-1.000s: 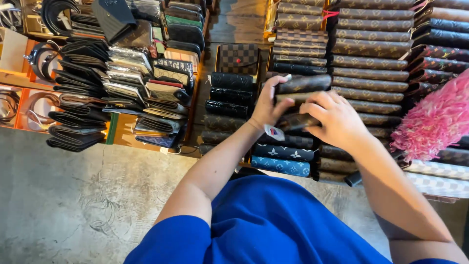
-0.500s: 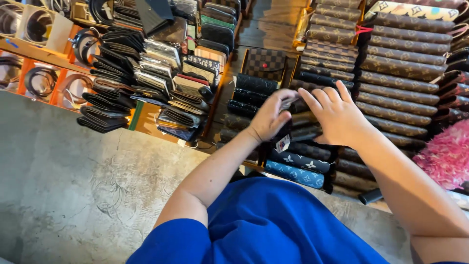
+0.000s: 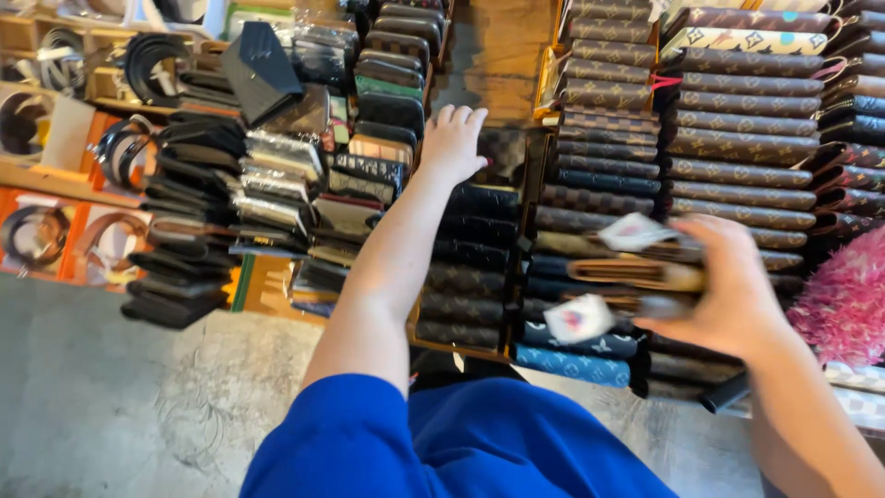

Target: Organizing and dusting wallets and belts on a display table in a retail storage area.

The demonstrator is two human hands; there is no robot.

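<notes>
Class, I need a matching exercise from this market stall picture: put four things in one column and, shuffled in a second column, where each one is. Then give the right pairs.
Column one:
1. left hand
2. right hand
3. pink fluffy thing
4. coiled belts

Column two:
A. at the right edge of the stall
B. in orange boxes at the far left
C. reaching to the checked wallets at the middle of the display
D. gripping a stack of long wallets

Pairs: 1-C, 2-D, 3-A, 4-B
</notes>
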